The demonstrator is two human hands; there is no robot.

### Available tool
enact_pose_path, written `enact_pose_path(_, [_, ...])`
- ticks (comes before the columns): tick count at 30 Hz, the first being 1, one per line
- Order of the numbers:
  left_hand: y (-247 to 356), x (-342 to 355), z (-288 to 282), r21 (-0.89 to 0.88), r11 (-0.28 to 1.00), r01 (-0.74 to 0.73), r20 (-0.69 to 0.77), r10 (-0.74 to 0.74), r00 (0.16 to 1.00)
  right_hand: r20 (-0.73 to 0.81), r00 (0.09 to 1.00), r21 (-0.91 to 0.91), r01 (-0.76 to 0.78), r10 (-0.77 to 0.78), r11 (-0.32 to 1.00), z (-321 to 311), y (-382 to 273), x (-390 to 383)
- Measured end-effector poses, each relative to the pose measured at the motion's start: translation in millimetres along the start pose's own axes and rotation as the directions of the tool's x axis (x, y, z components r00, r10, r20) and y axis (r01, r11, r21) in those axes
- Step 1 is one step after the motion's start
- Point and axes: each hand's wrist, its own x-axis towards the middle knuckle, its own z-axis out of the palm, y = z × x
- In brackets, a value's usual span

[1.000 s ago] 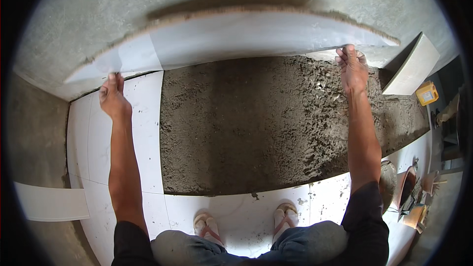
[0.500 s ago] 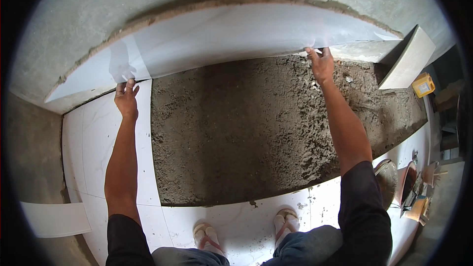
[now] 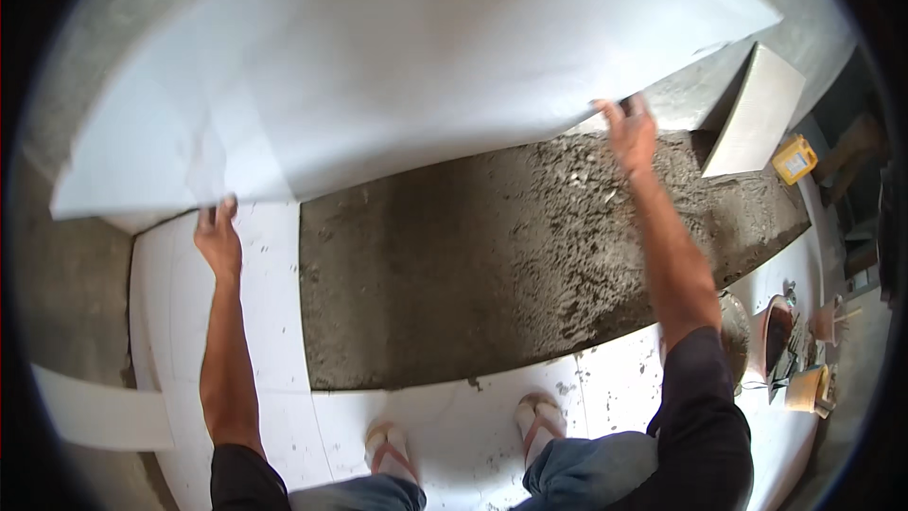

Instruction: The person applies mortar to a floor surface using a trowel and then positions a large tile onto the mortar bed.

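Note:
A large glossy white tile [image 3: 407, 47] is tilted up in front of the far wall, its broad face toward me. My left hand [image 3: 219, 241] grips its lower edge near the left end, fingers curled around it. Toward the right end, my right hand [image 3: 631, 137] is closed on the same edge, a little blurred by motion. Below the tile spreads a bed of rough grey mortar [image 3: 426, 265], smoother on the left and lumpier on the right. What lies behind the tile is hidden.
White floor tiles [image 3: 260, 322] border the mortar on the left and near sides, my feet on the near ones. A pale board [image 3: 757, 114] leans at the far right beside a yellow jug [image 3: 794, 160]. Buckets and tools [image 3: 804, 383] stand at the right.
The tile has tipped so that its face fills much more of the upper view and its far mortar-coated edge no longer shows. My left hand has come nearer and slightly left.

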Motion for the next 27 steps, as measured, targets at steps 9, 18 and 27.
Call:
enact_pose_path(9, [153.8, 51.5, -78.5, 0.329, 0.944, -0.037, -0.049, 0.057, 0.997, 0.006, 0.998, 0.323, -0.057, 0.059, 0.945, -95.9, -46.7, 24.5])
enact_pose_path(18, [112.6, 22.8, -60.6, 0.219, 0.96, 0.174, 0.136, -0.206, 0.969, 0.159, 0.967, 0.057, -0.208, 0.197, 0.976, -120.4, -32.0, -19.1])
enact_pose_path(27, [63.9, -20.8, -28.1, 0.358, 0.873, 0.331, 0.403, -0.464, 0.789, 0.42, 0.763, -0.192, -0.455, 0.492, 0.87, -97.1, 16.5, -86.2])
